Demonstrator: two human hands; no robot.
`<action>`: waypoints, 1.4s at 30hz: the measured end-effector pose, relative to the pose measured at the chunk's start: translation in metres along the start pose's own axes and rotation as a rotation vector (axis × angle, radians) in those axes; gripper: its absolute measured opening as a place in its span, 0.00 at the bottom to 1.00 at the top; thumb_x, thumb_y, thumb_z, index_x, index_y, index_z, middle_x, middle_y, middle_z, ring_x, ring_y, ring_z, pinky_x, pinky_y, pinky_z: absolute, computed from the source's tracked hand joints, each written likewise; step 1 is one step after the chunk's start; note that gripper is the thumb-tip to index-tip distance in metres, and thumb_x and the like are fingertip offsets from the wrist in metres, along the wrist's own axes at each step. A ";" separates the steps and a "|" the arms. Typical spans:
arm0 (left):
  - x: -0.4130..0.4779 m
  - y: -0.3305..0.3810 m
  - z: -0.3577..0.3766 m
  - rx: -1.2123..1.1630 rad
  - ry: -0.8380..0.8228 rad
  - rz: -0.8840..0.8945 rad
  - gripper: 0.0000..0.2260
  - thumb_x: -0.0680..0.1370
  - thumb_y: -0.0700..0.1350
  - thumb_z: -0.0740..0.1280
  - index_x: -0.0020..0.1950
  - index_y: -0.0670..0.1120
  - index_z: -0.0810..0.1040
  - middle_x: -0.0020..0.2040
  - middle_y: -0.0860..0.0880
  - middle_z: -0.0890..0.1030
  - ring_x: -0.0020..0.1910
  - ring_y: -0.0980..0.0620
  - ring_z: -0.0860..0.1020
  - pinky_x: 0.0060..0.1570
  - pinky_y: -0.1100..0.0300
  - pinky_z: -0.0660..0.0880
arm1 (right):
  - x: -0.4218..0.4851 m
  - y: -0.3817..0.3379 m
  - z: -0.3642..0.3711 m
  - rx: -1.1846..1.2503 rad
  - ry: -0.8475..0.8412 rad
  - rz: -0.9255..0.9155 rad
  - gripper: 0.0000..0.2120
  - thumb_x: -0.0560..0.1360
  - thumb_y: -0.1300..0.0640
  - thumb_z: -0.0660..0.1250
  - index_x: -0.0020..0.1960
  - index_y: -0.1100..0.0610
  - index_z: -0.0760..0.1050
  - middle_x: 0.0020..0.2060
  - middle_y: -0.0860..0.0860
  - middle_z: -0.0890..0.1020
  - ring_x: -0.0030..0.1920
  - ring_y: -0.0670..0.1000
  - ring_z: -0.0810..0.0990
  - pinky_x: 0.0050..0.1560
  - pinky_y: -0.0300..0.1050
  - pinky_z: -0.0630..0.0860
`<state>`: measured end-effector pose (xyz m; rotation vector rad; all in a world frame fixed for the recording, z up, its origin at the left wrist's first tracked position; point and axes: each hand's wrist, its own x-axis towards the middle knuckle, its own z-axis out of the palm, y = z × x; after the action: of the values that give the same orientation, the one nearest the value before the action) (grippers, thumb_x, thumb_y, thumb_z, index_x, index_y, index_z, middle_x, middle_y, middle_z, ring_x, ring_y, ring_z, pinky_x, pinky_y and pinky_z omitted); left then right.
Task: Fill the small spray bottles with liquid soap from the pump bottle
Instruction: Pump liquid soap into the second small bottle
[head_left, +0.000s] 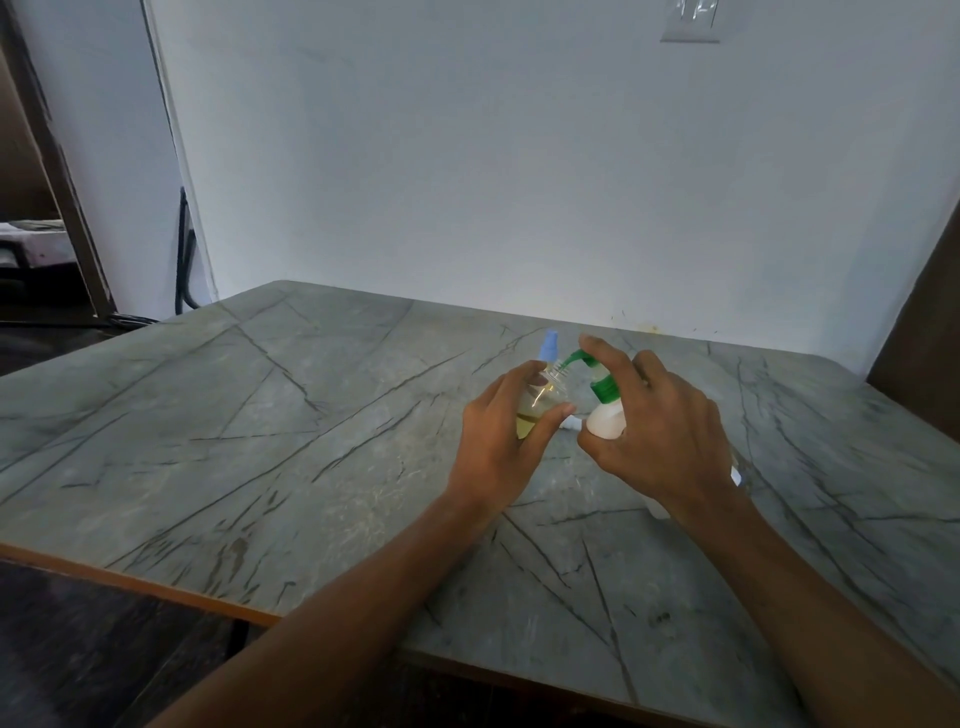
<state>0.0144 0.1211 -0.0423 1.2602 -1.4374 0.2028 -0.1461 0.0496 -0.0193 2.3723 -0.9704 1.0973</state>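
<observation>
My left hand grips a small clear spray bottle with yellowish liquid in its lower part and no cap on its threaded neck. My right hand holds the white pump bottle, forefinger on top of its green pump head. The green spout points into the small bottle's open neck. A blue spray cap shows just behind the small bottle; I cannot tell what it sits on.
The grey marbled table has an orange front edge at the lower left. White and blue parts lie on the table partly hidden behind my right hand. A white wall rises behind the table, with a dark doorway at far left.
</observation>
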 end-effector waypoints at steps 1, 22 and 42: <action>0.000 0.000 0.000 -0.003 -0.001 0.002 0.22 0.74 0.51 0.71 0.64 0.42 0.75 0.55 0.47 0.81 0.49 0.58 0.77 0.47 0.79 0.69 | 0.000 0.000 0.000 -0.002 0.001 -0.001 0.44 0.63 0.42 0.77 0.73 0.44 0.59 0.46 0.54 0.78 0.37 0.54 0.78 0.33 0.50 0.80; 0.001 -0.001 0.000 0.003 0.004 -0.038 0.22 0.74 0.51 0.72 0.65 0.44 0.74 0.57 0.49 0.81 0.50 0.59 0.76 0.47 0.80 0.69 | -0.002 -0.003 0.000 -0.028 0.012 0.026 0.46 0.64 0.42 0.76 0.75 0.41 0.55 0.45 0.52 0.77 0.37 0.53 0.76 0.32 0.50 0.79; -0.002 -0.001 0.000 0.023 -0.018 -0.027 0.23 0.74 0.51 0.72 0.65 0.44 0.74 0.57 0.48 0.80 0.50 0.60 0.74 0.47 0.82 0.66 | -0.003 -0.005 -0.002 -0.043 0.001 0.034 0.45 0.61 0.44 0.78 0.72 0.44 0.60 0.45 0.54 0.77 0.35 0.54 0.77 0.31 0.50 0.79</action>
<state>0.0145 0.1221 -0.0444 1.3023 -1.4360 0.1907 -0.1449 0.0556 -0.0199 2.3294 -1.0267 1.0786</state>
